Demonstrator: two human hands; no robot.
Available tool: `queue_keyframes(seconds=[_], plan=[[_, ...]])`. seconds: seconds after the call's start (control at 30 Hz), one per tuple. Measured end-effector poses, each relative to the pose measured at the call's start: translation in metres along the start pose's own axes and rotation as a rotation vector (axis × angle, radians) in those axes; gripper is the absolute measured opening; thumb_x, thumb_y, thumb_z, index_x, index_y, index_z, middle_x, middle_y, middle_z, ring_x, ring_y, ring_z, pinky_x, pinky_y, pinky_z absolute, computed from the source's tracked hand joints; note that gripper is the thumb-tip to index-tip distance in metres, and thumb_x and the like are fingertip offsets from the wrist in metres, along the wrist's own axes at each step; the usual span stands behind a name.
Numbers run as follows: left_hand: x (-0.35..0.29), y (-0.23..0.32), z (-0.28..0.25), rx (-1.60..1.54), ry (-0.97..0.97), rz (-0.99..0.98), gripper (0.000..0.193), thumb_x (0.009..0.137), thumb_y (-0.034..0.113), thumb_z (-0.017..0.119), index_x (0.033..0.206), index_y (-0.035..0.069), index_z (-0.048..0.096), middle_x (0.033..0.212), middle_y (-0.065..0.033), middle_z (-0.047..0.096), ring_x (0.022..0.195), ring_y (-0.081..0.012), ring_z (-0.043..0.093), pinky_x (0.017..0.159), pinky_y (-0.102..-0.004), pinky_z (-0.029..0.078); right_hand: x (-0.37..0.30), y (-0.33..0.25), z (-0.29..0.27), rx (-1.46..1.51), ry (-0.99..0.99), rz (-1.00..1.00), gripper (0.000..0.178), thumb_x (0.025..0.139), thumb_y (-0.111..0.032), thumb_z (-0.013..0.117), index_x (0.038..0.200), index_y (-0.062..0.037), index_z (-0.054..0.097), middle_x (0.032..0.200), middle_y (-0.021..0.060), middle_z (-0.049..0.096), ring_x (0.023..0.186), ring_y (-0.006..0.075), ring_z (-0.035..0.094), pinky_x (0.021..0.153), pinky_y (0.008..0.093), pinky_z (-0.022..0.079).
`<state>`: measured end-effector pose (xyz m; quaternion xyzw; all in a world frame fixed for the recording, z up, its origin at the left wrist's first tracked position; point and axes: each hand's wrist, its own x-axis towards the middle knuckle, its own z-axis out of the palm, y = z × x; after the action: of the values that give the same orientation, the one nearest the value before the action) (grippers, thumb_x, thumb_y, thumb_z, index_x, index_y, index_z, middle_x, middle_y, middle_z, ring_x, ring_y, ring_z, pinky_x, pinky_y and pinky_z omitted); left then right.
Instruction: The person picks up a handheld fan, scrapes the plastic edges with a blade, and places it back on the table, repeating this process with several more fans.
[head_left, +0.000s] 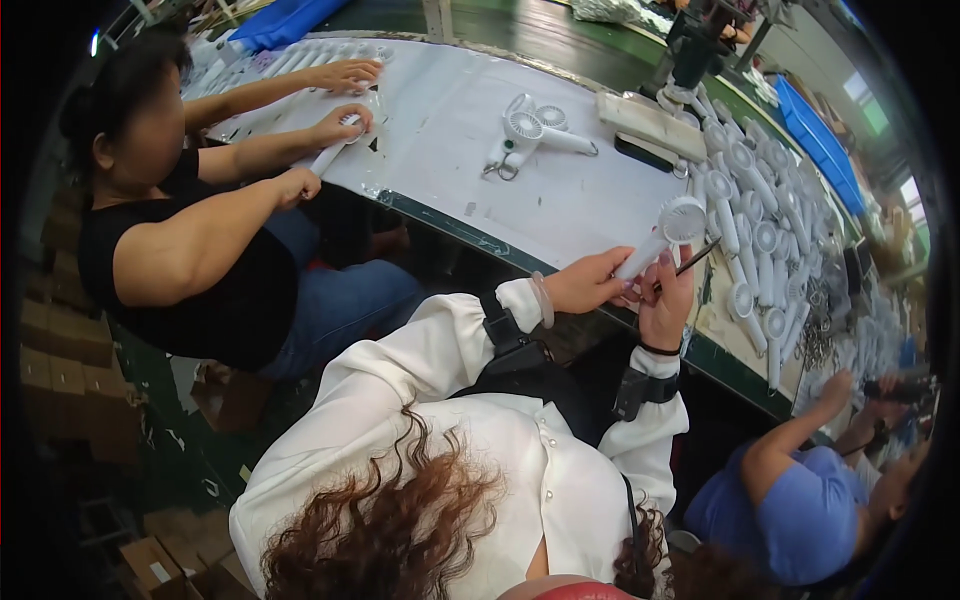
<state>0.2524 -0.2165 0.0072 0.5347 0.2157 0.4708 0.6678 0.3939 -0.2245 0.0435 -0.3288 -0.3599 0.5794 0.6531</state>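
In front of me, over the table's near edge, a white handheld fan is tilted with its round grille up and to the right. My left hand is closed on the lower part of its handle. My right hand is closed beside it, fingers close to the handle. A thin dark stick-like tool juts out from the right hand; its kind cannot be made out. Between the two hands the fan's lower end is partly hidden by fingers. Farther off, a few similar white fans lie together on the white table surface.
Many white fans are heaped at the right, beside a whitish box-shaped thing. A blue tray lies beyond them. At the left a co-worker handles a white fan; another person in blue is at lower right.
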Motion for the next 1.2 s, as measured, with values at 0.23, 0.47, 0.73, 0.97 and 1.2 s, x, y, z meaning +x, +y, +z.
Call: queue_keyframes(seconds=[0.23, 0.47, 0.73, 0.97, 1.2], plan=[[0.004, 0.008, -0.007, 0.514, -0.181, 0.094, 0.032, 0.088, 0.009, 0.056, 0.118, 0.004, 0.050, 0.099, -0.0123, 0.061, 0.092, -0.0205, 0.062, 0.077, -0.0340, 0.050, -0.001, 0.002, 0.001, -0.071, -0.006, -0.031, 0.039, 0.090, -0.007, 0.057, 0.126, -0.0028, 0.043, 0.080, -0.0026, 0.051, 0.056, 0.0015, 0.036, 0.048, 0.0160, 0.028], [0.007, 0.014, -0.005, 0.796, 0.055, 0.157, 0.026, 0.081, 0.013, 0.063, 0.105, 0.005, 0.057, 0.092, -0.0147, 0.062, 0.083, -0.0311, 0.061, 0.072, -0.0355, 0.049, 0.000, 0.006, 0.011, -0.131, 0.084, -0.107, 0.036, 0.088, -0.005, 0.061, 0.120, -0.0034, 0.044, 0.081, -0.0029, 0.049, 0.056, 0.0020, 0.035, 0.049, 0.0169, 0.027], [0.014, 0.009, -0.011, 0.845, 0.091, 0.181, 0.033, 0.077, 0.013, 0.067, 0.109, 0.006, 0.059, 0.087, -0.0144, 0.063, 0.078, -0.0318, 0.061, 0.069, -0.0384, 0.049, 0.000, 0.016, 0.015, -0.222, 0.076, -0.233, 0.038, 0.086, -0.004, 0.064, 0.118, -0.0038, 0.043, 0.082, -0.0017, 0.049, 0.058, 0.0038, 0.037, 0.050, 0.0185, 0.029], [0.013, 0.007, -0.011, 0.906, 0.149, 0.261, 0.039, 0.075, 0.013, 0.068, 0.112, 0.007, 0.059, 0.087, -0.0140, 0.063, 0.080, -0.0317, 0.060, 0.072, -0.0389, 0.048, 0.003, 0.024, 0.007, -0.240, 0.046, -0.251, 0.039, 0.085, -0.005, 0.065, 0.117, -0.0031, 0.044, 0.080, -0.0007, 0.049, 0.059, 0.0045, 0.039, 0.051, 0.0190, 0.030], [0.011, 0.015, -0.009, 0.816, 0.171, 0.197, 0.037, 0.075, 0.012, 0.068, 0.110, 0.006, 0.059, 0.089, -0.0151, 0.062, 0.084, -0.0332, 0.058, 0.075, -0.0398, 0.047, 0.007, 0.027, -0.005, -0.254, -0.037, -0.192, 0.066, 0.084, -0.007, 0.067, 0.138, -0.0038, 0.029, 0.097, 0.0014, 0.052, 0.073, 0.0055, 0.046, 0.058, 0.0173, 0.038]])
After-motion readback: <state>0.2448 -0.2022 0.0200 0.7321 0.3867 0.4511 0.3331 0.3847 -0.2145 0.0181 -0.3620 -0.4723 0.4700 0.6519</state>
